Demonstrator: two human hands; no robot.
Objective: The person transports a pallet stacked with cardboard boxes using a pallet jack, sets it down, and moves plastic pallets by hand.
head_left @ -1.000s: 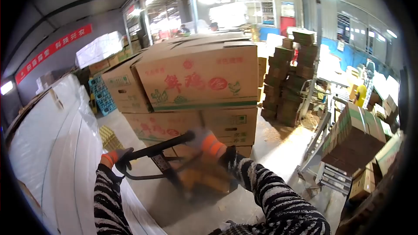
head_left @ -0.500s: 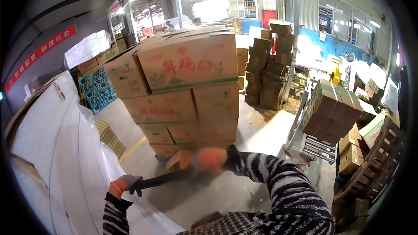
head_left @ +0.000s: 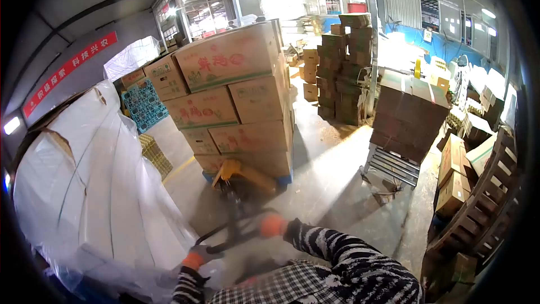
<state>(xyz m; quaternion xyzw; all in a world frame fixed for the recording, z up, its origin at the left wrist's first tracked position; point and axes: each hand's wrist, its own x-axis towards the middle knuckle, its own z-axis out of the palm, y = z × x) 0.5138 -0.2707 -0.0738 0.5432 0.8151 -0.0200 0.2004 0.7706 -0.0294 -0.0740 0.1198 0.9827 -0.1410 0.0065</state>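
At the lower centre of the frame, the dark handle of a yellow pallet jack is grasped by the curled fingers of the left hand; the right hand is held at the other end, too blurred for its fingers to be told. Above, 4 tiers of closed cartons are stacked, contents hidden, marked 鲜鸡 in red. 科技兴农 is printed on an upper-left banner.
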